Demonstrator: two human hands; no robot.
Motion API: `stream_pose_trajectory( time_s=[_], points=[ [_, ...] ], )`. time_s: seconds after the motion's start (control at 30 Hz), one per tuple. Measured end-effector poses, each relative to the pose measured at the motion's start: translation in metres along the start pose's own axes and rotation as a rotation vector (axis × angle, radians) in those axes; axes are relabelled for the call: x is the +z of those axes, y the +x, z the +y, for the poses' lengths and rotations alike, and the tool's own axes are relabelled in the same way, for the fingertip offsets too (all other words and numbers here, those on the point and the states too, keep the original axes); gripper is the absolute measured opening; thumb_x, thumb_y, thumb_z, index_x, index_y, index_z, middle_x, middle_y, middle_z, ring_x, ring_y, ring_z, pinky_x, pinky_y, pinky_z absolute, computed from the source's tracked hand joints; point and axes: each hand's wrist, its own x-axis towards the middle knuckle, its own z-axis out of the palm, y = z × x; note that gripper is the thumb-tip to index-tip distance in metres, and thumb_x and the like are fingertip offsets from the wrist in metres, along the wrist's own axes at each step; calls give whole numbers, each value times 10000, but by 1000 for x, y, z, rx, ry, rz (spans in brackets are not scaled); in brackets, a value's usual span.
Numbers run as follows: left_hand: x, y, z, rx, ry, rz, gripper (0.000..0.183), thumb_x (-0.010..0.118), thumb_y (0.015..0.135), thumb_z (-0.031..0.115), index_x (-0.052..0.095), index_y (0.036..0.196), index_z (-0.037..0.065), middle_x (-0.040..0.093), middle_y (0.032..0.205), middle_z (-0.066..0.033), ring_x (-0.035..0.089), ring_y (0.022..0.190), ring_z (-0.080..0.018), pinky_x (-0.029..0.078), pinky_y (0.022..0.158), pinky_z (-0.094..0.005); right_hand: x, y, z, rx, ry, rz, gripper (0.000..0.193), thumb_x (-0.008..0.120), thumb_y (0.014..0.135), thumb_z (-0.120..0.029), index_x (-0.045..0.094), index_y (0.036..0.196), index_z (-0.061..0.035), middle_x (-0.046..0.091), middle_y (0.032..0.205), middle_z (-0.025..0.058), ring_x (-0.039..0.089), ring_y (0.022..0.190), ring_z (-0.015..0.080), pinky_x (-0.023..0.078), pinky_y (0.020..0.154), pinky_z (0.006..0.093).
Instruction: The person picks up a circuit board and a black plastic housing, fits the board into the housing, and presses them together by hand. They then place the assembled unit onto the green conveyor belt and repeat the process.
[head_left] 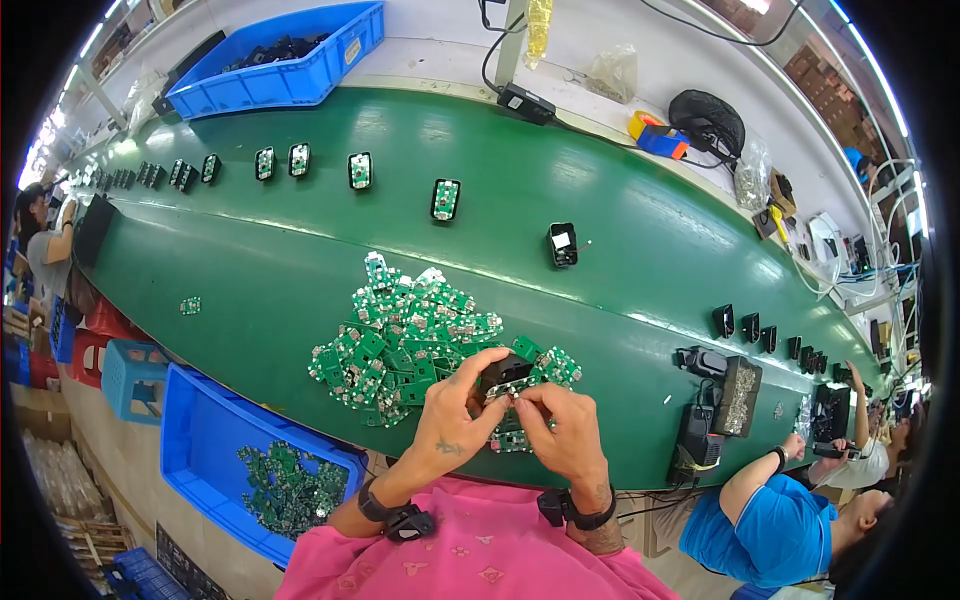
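Close in front of me, my left hand (452,420) grips a small black plastic housing (506,370), thumb and index finger around its sides. My right hand (565,425) is closed, its fingertips pinching at a small circuit board (511,388) along the housing's near edge. The fingers partly hide where board and housing meet. Just beyond and beside both hands spreads a loose heap of green circuit boards (405,345). On the green bench farther off stands an open black housing (562,245) with a white piece inside and a short wire sticking out.
Housings fitted with boards (445,201) line the green bench (270,250) toward the far left. A blue bin (345,65) of black parts stands behind; another blue bin (200,440) with boards sits low left. At right are a black power tool or device (695,440) and a co-worker in blue (765,530).
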Motion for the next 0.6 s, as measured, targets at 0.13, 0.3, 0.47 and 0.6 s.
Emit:
stream_pose_trajectory(
  time_s=[0.13,0.3,0.47,0.6],
  points=[
    [-6,3,10,-26,71,-83,523,680,806,-36,542,1302,56,690,1027,-102,637,730,-94,505,618,-238,-5,3,1,37,46,-55,66,686,841,-61,655,841,-2,648,680,106,636,548,199,484,515,294],
    [-8,3,3,144,158,-115,518,677,802,-23,565,1296,83,687,1019,-101,620,644,-133,492,555,-254,-8,1,6,66,41,-145,57,678,824,-55,651,821,-5,636,658,105,631,543,193,479,510,303],
    [-11,1,4,155,227,-171,503,669,801,-17,570,1285,77,683,1077,-150,683,705,-218,544,595,-302,-5,-2,4,57,11,-165,68,672,824,-61,638,803,-6,612,636,114,605,518,223,462,496,319],
    [-12,2,-5,236,363,-122,495,667,805,-4,568,1284,70,668,1127,-187,712,787,-286,578,649,-339,0,4,0,109,-25,-186,48,634,842,-47,616,826,-5,630,701,168,626,585,339,486,527,403]
  ],
)
